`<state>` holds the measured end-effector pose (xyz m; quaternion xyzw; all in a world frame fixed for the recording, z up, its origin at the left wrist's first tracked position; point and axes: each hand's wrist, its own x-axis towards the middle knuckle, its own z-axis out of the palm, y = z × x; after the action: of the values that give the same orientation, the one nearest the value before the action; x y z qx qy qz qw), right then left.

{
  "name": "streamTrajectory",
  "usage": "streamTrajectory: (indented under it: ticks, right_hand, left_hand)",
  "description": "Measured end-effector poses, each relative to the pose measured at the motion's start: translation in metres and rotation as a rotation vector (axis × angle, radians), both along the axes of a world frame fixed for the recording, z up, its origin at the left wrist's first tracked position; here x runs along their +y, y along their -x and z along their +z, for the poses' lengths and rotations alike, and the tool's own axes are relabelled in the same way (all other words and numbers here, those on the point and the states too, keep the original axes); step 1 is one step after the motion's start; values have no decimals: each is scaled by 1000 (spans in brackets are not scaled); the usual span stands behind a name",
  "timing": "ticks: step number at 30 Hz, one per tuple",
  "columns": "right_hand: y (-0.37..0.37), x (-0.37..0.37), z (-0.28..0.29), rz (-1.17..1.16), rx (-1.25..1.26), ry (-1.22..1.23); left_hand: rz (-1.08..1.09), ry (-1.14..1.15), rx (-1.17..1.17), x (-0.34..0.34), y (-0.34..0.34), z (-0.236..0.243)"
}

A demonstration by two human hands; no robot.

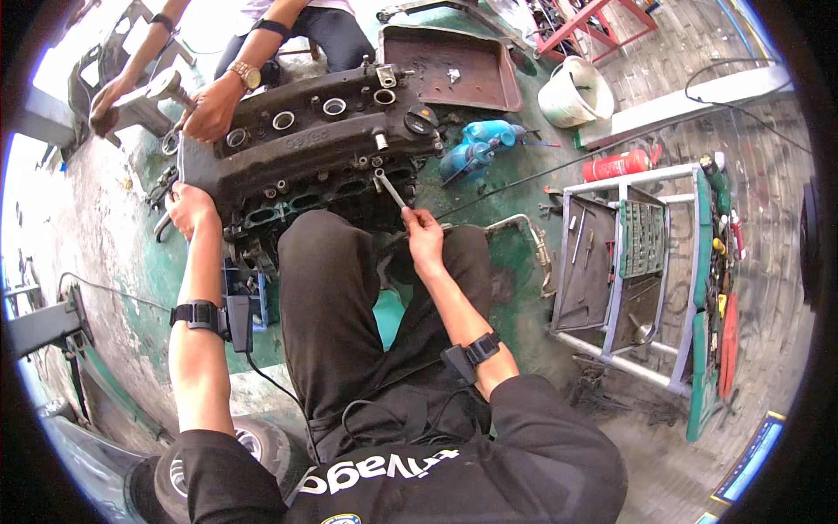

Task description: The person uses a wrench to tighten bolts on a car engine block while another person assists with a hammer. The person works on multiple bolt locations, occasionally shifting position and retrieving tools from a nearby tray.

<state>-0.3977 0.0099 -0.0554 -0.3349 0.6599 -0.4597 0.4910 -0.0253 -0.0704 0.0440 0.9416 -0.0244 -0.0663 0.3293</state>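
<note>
In front of my knees stands a car engine head with a dark, dirty valve cover (327, 148) along its top. Around its left end my left hand (192, 211) is closed, bracing it. My right hand (424, 240) grips the lower end of a combination wrench (393, 190). The wrench's ring end sits at a bolt on the near edge of the cover, right of the middle. Across from me, another person's hand (212, 109) rests on the cover's far left end, and their other hand (106, 106) hangs beside it.
Behind the engine lies a brown metal tray (454, 74). Blue spray bottles (476, 148) stand to its right, with a white bucket (572, 94) beyond. A tool cart (624, 262), a red fire extinguisher (620, 165) and a bent pipe (534, 244) are at right. A wheel (262, 445) lies lower left.
</note>
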Motion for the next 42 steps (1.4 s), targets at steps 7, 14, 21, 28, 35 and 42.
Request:
streamTrajectory:
  ticks: [7,14,21,28,35,42]
  right_hand:
    - [-28,-5,3,-120,-24,-1]
    - [1,-22,12,-5,294,56]
    - [60,-85,69,359,740,99]
    - [58,-119,116,523,1070,619]
    - [40,-52,80,177,605,388]
    - [7,-8,18,-81,51,-16]
  left_hand:
    - [-92,10,12,4,-2,0]
    - [-86,8,-24,1,-13,-15]
    - [-34,6,-51,-1,-31,-32]
    - [-33,-76,-93,-2,-42,-45]
    - [29,-70,-56,-3,-32,-35]
    - [0,-80,-35,-3,-13,-16]
